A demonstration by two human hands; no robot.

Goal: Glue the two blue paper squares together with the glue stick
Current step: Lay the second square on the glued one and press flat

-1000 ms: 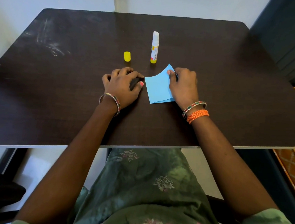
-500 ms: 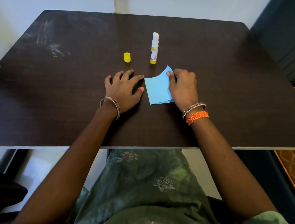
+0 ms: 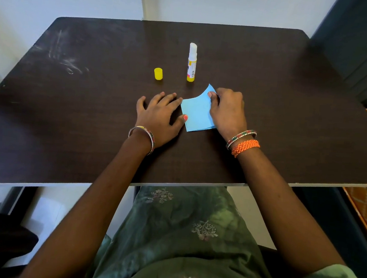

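The two blue paper squares (image 3: 197,112) lie stacked on the dark desk (image 3: 68,128), near its middle and a little toward the person; the lower sheet shows only as a thin edge along the near right side. The top sheet lies flat at its near end, while its far right corner curls up off the desk. The right hand (image 3: 227,111) rests along the right edge of the stack, with its thumb pressed on the raised corner and its fingers curled behind the paper, so it pinches that corner. The left hand (image 3: 158,116) lies flat on the desk just left of the stack, fingers straight and spread, holding nothing; its thumb tip touches the left edge of the paper near the near corner. Beyond the paper, the glue stick (image 3: 192,62) stands upright with its cap off and a length of white glue showing above the yellow body. The yellow cap (image 3: 158,73) stands on the desk to the left of the stick, apart from it. Both wrists carry a beaded bangle, and the right wrist also has an orange braided band (image 3: 245,147). Faint pale scuff marks (image 3: 67,62) show on the far left part of the desk. The person wears green patterned clothing (image 3: 180,238).
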